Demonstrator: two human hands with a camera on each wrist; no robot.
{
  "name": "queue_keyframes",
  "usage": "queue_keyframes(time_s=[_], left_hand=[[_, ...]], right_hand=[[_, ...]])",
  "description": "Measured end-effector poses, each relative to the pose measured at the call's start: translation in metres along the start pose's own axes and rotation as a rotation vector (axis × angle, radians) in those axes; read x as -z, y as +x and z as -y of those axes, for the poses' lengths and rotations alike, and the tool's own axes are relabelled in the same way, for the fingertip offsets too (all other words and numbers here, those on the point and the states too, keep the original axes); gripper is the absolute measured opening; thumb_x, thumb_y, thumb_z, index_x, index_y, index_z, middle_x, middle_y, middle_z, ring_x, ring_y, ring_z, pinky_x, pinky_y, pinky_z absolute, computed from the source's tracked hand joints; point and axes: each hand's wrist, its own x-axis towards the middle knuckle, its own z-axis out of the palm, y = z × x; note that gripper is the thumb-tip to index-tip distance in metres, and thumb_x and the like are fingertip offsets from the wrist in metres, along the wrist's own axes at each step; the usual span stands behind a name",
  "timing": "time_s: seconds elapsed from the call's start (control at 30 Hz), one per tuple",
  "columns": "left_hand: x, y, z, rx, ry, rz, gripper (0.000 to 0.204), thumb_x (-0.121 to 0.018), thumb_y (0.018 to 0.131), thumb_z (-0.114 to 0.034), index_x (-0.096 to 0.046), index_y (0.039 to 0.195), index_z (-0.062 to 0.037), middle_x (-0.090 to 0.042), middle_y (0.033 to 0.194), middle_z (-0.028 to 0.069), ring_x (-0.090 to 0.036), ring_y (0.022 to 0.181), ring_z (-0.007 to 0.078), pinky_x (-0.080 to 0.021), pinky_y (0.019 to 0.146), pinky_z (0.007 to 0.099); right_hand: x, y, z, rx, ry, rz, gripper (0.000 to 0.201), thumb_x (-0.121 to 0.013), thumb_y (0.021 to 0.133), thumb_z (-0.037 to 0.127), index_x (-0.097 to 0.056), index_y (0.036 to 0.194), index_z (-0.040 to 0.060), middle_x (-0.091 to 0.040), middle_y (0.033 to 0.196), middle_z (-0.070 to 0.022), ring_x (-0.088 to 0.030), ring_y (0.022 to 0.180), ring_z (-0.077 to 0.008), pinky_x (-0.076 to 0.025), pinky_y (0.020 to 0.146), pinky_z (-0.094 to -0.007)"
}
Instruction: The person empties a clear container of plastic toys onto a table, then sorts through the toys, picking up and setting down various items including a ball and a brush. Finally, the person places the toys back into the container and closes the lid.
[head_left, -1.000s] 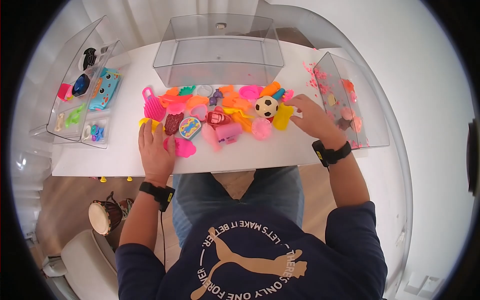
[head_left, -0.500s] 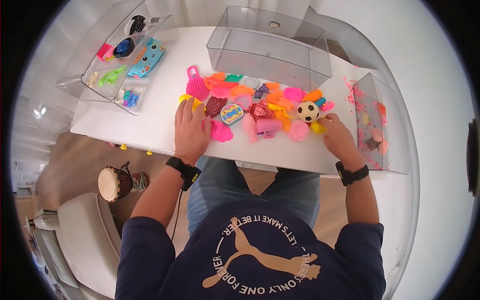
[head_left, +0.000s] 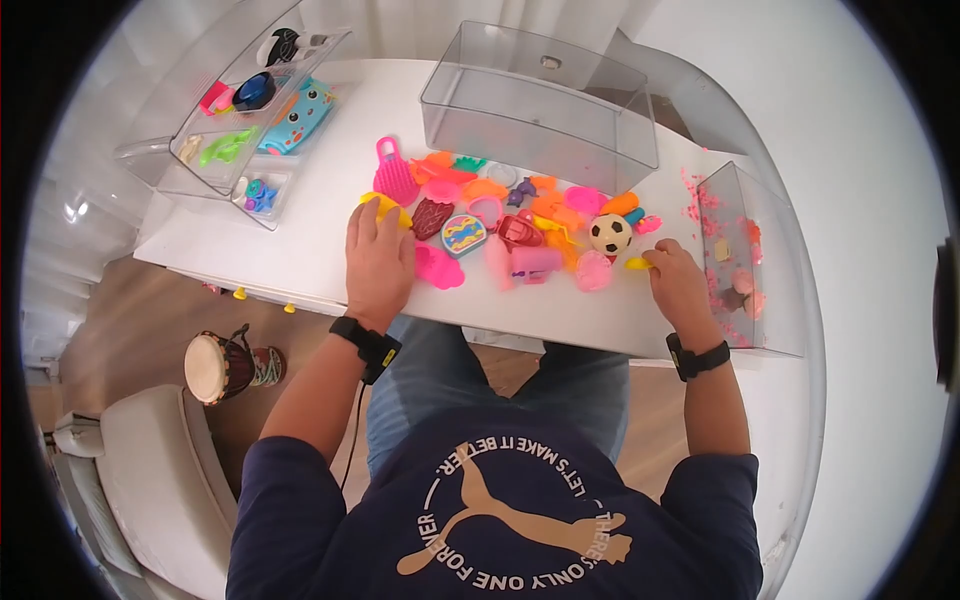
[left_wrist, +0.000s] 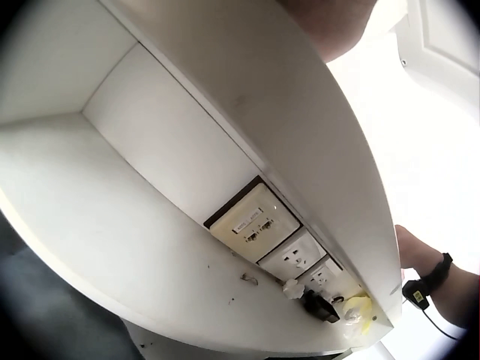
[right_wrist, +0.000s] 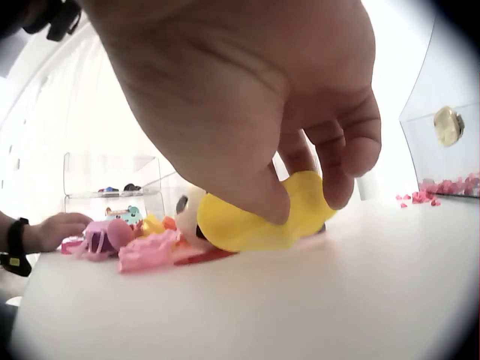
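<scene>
My right hand (head_left: 685,285) pinches a yellow, wavy-edged flat piece (right_wrist: 255,221) between thumb and fingers, beside the small soccer ball (head_left: 610,234). In the right wrist view the piece stands tilted, close over the white tabletop. My left hand (head_left: 380,270) lies at the left end of the toy pile, its fairly straight fingers over a yellow toy (head_left: 388,208) that they partly cover. Near it are a pink cloud-shaped piece (head_left: 438,268), a dark red textured piece (head_left: 432,218) and a round-topped colorful toy (head_left: 463,235). A pink scalloped piece (head_left: 594,271) lies by the ball.
A clear bin (head_left: 540,115) stands behind the pile. Another clear bin (head_left: 755,290) with pink bits is at the right, with pink bits scattered beside it. Clear stacked trays (head_left: 210,180) of toys stand left. Sockets (left_wrist: 300,255) show under the tabletop.
The head view has swung, shifting the table rightward. My right hand has taken hold of the yellow flat piece and tilted it up, slightly away from the ball. The left hand stays at the yellow toy.
</scene>
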Motion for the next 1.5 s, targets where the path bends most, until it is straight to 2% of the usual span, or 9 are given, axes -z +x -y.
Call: queue_keyframes(time_s=[0.13, 0.3, 0.5, 0.73, 1.0, 1.07, 1.2, 1.33, 1.5], left_hand=[[-0.001, 0.001, 0.003, 0.055, -0.029, -0.006, 0.042, -0.065, 0.086, -0.011, -0.054, 0.124, 0.0045, -0.047, 0.134, 0.0256, -0.044, 0.124, 0.0432, -0.039, 0.106, 0.0488], [-0.004, 0.002, 0.003, 0.115, -0.038, -0.006, 0.046, -0.067, 0.086, -0.012, -0.051, 0.127, 0.003, -0.046, 0.135, 0.0254, -0.044, 0.124, 0.0428, -0.039, 0.106, 0.0486], [-0.003, 0.003, 0.004, 0.16, -0.042, 0.007, 0.055, -0.073, 0.082, -0.017, -0.05, 0.129, 0.0004, -0.044, 0.137, 0.0249, -0.042, 0.125, 0.0429, -0.039, 0.107, 0.0484], [-0.003, 0.003, 0.004, 0.226, -0.081, -0.005, 0.055, -0.074, 0.081, -0.016, -0.051, 0.128, 0.0009, -0.043, 0.139, 0.0252, -0.044, 0.125, 0.0423, -0.041, 0.106, 0.0466], [-0.004, 0.008, 0.007, 0.315, -0.106, -0.02, 0.054, -0.075, 0.08, -0.013, -0.052, 0.126, 0.0031, -0.043, 0.138, 0.0257, -0.045, 0.126, 0.0414, -0.042, 0.106, 0.0438], [-0.003, 0.008, 0.008, 0.339, -0.123, -0.027, 0.052, -0.074, 0.079, -0.011, -0.052, 0.124, 0.0031, -0.044, 0.137, 0.0257, -0.045, 0.126, 0.0414, -0.042, 0.106, 0.0436], [0.0, 0.007, 0.013, 0.32, -0.145, -0.024, 0.047, -0.07, 0.078, -0.003, -0.052, 0.121, 0.0031, -0.046, 0.133, 0.0251, -0.047, 0.123, 0.042, -0.043, 0.105, 0.0432], [0.002, 0.011, 0.018, 0.251, -0.104, 0.035, 0.041, -0.065, 0.077, 0.005, -0.054, 0.116, 0.0029, -0.052, 0.124, 0.0232, -0.051, 0.118, 0.0408, -0.044, 0.102, 0.0429], [0.011, 0.029, 0.024, 0.239, 0.02, 0.143, 0.036, -0.064, 0.075, 0.007, -0.056, 0.11, 0.0016, -0.058, 0.114, 0.0208, -0.055, 0.113, 0.0387, -0.046, 0.098, 0.0428]], right_hand=[[0.025, 0.007, -0.023, 0.0, 0.212, -0.052, 0.015, -0.06, 0.089, 0.011, -0.067, 0.101, 0.0042, -0.064, 0.1, -0.0116, -0.063, 0.09, -0.03, -0.051, 0.079, -0.0402], [0.082, 0.072, -0.006, -0.298, 0.478, -0.055, 0.021, -0.058, 0.092, 0.017, -0.064, 0.102, -0.0008, -0.064, 0.094, -0.0216, -0.061, 0.094, -0.0396, -0.049, 0.079, -0.0427], [0.05, 0.154, 0.004, -0.002, 0.243, -0.297, 0.022, -0.057, 0.09, 0.015, -0.066, 0.103, 0.0, -0.065, 0.1, -0.0237, -0.06, 0.095, -0.0413, -0.048, 0.084, -0.0467], [0.026, 0.169, 0.017, -0.007, 0.203, -0.193, 0.024, -0.053, 0.089, 0.009, -0.068, 0.108, 0.0039, -0.064, 0.11, -0.0203, -0.061, 0.103, -0.0391, -0.048, 0.091, -0.0442], [0.047, 0.105, 0.025, 0.067, 0.549, -0.449, 0.023, -0.056, 0.089, 0.003, -0.066, 0.109, 0.0045, -0.065, 0.11, -0.0134, -0.063, 0.099, -0.0282, -0.05, 0.087, -0.0366], [0.049, 0.067, 0.032, 0.016, 0.591, -0.481, 0.022, -0.059, 0.088, 0.003, -0.066, 0.109, 0.0042, -0.065, 0.106, -0.0094, -0.062, 0.091, -0.0203, -0.05, 0.078, -0.0304], [0.022, -0.013, 0.025, -0.243, 0.774, -0.339, 0.022, -0.061, 0.089, 0.002, -0.067, 0.109, 0.0055, -0.065, 0.098, -0.0033, -0.06, 0.084, -0.0096, -0.047, 0.064, -0.0225], [-0.023, -0.07, -0.001, -0.507, 1.067, -0.309, 0.02, -0.062, 0.089, 0.004, -0.067, 0.108, 0.0037, -0.065, 0.09, -0.0026, -0.059, 0.077, -0.008, -0.048, 0.063, -0.0219], [-0.047, -0.087, -0.007, -0.578, 1.135, -0.432, 0.017, -0.062, 0.089, 0.003, -0.067, 0.106, 0.0019, -0.065, 0.088, -0.0022, -0.06, 0.077, -0.0082, -0.049, 0.063, -0.0224]])
